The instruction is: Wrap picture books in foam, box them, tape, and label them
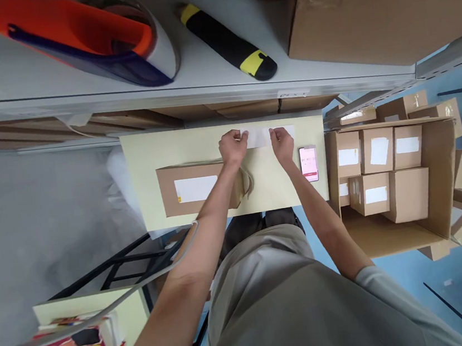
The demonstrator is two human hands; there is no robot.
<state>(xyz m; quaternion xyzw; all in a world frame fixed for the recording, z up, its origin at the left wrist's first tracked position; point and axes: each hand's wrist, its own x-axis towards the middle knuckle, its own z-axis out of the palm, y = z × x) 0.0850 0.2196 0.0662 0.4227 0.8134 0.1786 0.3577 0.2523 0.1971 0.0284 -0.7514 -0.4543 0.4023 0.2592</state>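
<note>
The white label lies stretched flat on the far part of the table, with the left hand pinching its left end and the right hand clamping its middle, near a phone.

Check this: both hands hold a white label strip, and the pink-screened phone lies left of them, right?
No: the head view shows the phone right of them, beside the right hand. The left hand and right hand do hold the white label strip.
</note>
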